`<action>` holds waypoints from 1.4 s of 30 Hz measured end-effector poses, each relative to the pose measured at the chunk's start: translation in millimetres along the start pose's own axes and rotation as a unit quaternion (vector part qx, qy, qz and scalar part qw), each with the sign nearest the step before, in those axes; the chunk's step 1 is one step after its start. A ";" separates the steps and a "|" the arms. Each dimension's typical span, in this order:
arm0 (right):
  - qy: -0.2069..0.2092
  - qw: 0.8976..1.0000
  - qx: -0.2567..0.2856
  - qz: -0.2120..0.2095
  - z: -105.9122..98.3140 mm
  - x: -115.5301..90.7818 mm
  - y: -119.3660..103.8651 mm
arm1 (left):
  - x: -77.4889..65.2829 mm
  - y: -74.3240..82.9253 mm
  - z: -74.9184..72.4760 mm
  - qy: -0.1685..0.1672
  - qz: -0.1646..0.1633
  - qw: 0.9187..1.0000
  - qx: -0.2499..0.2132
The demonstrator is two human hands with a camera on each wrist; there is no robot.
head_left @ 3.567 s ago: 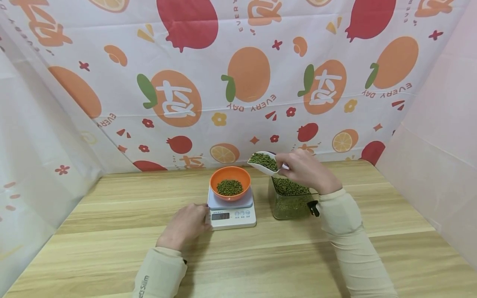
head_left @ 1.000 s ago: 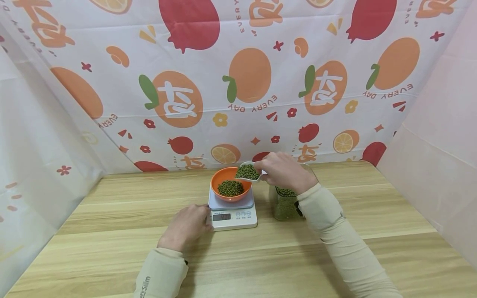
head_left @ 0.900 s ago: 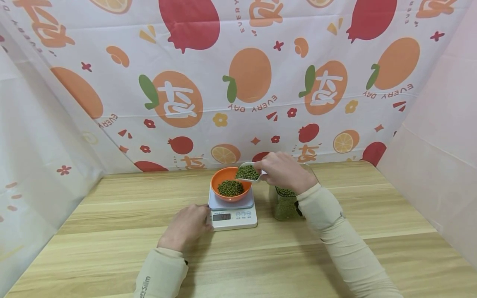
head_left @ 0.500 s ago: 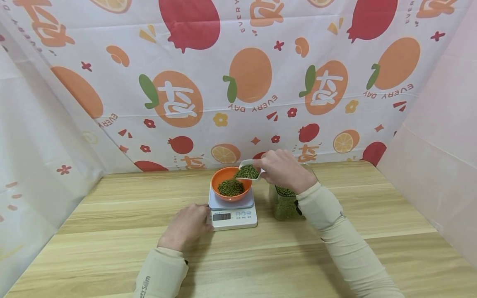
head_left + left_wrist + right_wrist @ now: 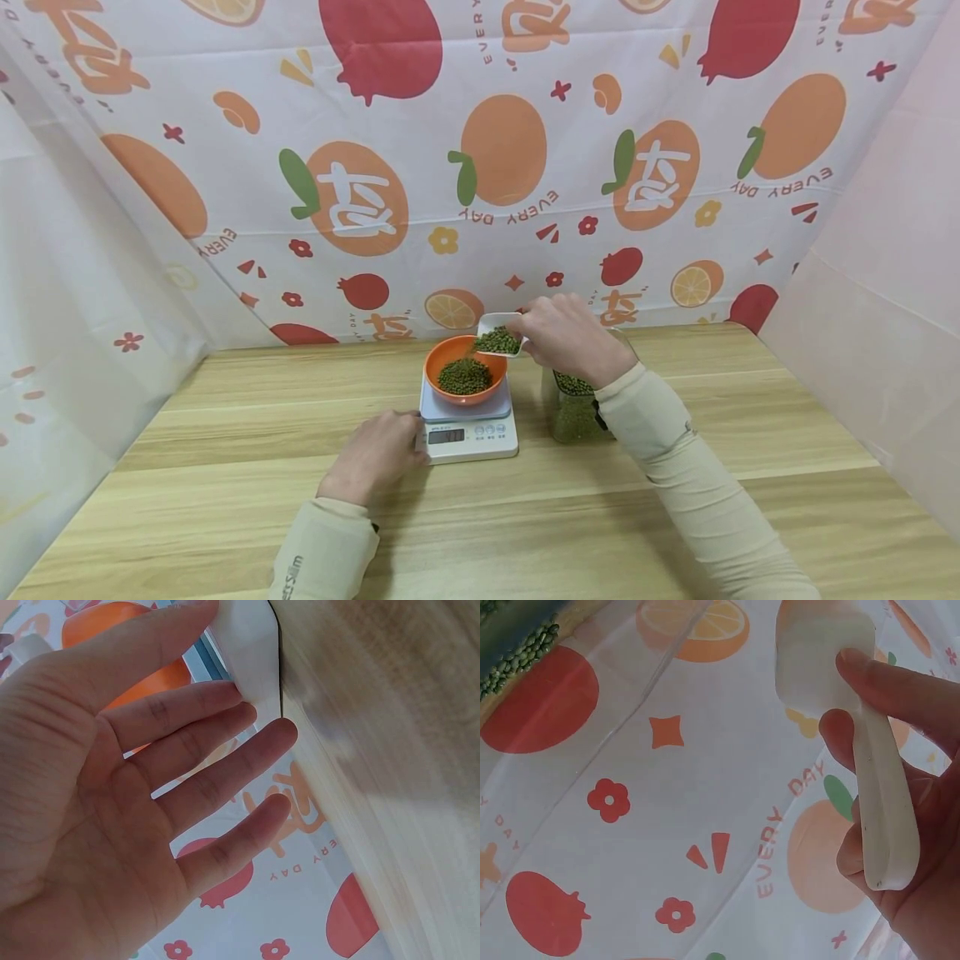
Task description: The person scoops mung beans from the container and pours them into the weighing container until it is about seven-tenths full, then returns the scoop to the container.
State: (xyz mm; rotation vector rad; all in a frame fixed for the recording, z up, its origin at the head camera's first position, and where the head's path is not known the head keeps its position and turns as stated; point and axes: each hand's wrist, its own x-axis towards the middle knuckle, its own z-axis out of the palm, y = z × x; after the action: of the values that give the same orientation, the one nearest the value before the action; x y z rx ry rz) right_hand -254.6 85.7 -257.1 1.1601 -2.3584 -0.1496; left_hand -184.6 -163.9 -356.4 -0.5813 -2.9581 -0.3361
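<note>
The right arm reaches in from the lower right, its sleeve (image 5: 697, 483) slanting up and leftward over the side of the clear box (image 5: 572, 423), so the right hand (image 5: 566, 337) hangs above the table, back of the hand up. Its fingers are bent round the handle of a white scoop (image 5: 489, 321), with a fingertip lying against the scoop's head in the right wrist view. The scoop tilts leftward over the right rim of the orange bowl (image 5: 441, 358), and green beans (image 5: 497, 340) slide off its lip towards the pile inside. The bowl sits on the raised plate of the white kitchen scale (image 5: 472, 455); its display is too small to read surely. The left forearm comes up from the bottom edge, and the left hand (image 5: 377, 454) rests low at the scale's left side. Its fingers are loosely spread and nearly straight, thumb apart, with fingertips at the scale's edge, gripping nothing.
</note>
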 end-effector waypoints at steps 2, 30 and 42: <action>-0.001 1.000 -0.003 -0.001 -0.8 0.9 -0.1 | -0.5 0.0 -0.2 0.001 0.002 1.000 -0.006; 0.011 0.997 -0.078 -0.010 -6.5 5.7 -0.7 | 0.7 0.3 0.9 0.001 0.002 1.000 -0.013; 0.029 0.995 -0.090 -0.021 -8.6 7.2 -0.7 | 1.7 -0.8 1.4 0.002 0.002 1.000 -0.006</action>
State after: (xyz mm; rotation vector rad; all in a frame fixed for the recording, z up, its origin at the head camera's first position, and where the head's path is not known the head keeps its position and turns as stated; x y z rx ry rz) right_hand -253.6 80.8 -247.1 1.1114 -2.2198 -0.3307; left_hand -186.5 -163.6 -357.7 -0.5885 -2.9525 -0.3531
